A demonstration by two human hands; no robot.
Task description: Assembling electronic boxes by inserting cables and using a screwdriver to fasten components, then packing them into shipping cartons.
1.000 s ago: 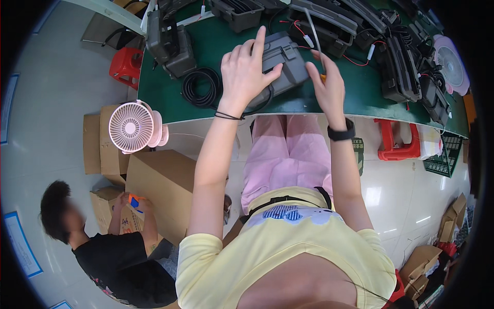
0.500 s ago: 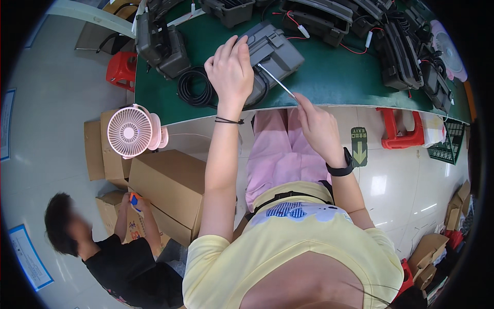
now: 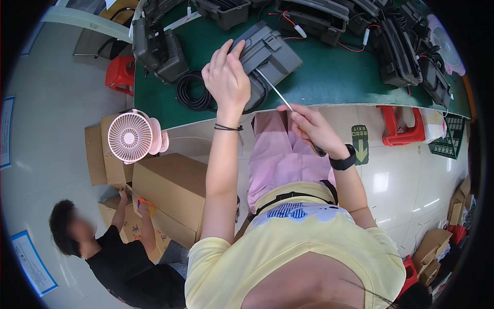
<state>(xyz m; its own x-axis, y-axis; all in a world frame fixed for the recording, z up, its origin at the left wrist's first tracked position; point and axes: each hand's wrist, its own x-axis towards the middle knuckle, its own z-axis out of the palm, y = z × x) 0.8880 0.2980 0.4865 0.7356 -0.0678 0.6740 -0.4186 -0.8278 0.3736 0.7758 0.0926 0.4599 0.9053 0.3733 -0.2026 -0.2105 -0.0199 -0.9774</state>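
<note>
A grey plastic box [image 3: 280, 54] lies closed and at a slant near the front edge of the green table. My left hand [image 3: 226, 80] rests on its left side, fingers stretched out and slightly spread. In my right hand [image 3: 314, 129] is a screwdriver [image 3: 275, 88], its long metal shaft pointing up and left. The shaft's tip meets the near side of the box, where a dark cable runs. Part of the handle shows below my fingers. Beside the box, to the left, lies a coil of black cable [image 3: 193, 90].
More grey boxes, several of them open, stand along the table's [image 3: 339, 85] back and right, with red wires and white connectors. A pink fan [image 3: 130, 138] stands at the left over cardboard cartons [image 3: 170, 190]. A person in black [image 3: 131, 270] works there. Red stools [image 3: 404, 129] stand under the table's edge.
My right hand has moved slightly down and turned, showing more of the screwdriver's handle. The tip has shifted down a little along the box. The other person's hands have moved apart.
</note>
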